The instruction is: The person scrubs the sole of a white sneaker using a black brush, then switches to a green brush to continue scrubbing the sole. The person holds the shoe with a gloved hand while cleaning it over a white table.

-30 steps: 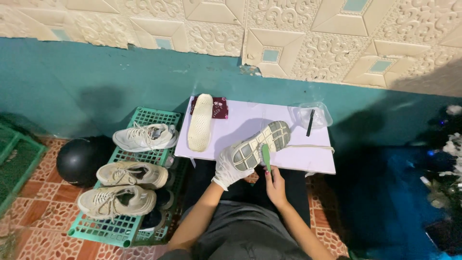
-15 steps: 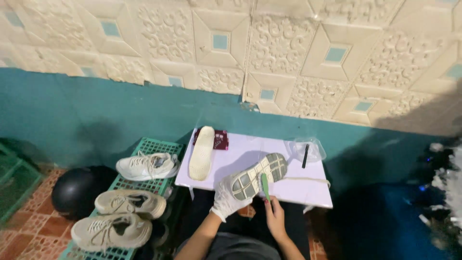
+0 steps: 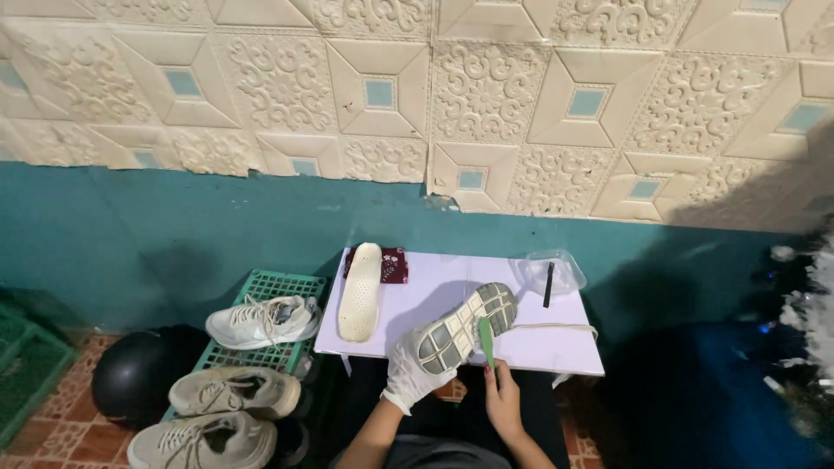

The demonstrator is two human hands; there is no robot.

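Teal wall, white low bench (image 3: 556, 347) | grey-soled sneaker (image 3: 462, 328) is held sole-up over bench edge by gloved left hand (image 3: 415, 372) | green brush (image 3: 487, 340) is gripped by bare right hand (image 3: 502, 401) against sole | white insole (image 3: 360, 291) lies on bench.

Single view only, head-worn camera, so no second view to overlap with. It looks forward and down from above the seated person, tilted up enough that the embossed wall panels (image 3: 486, 95) fill the upper half and the teal wall band (image 3: 174, 234) sits mid-frame. The white bench (image 3: 434, 291) is centred low and seen from above at moderate range, not close. The hands come in from the bottom edge: left hand (image 3: 415, 375), right hand (image 3: 502, 401). The green crate (image 3: 282, 287) with shoes lies lower left, with the tiled floor (image 3: 61, 430) at the corner. Right side is dark.
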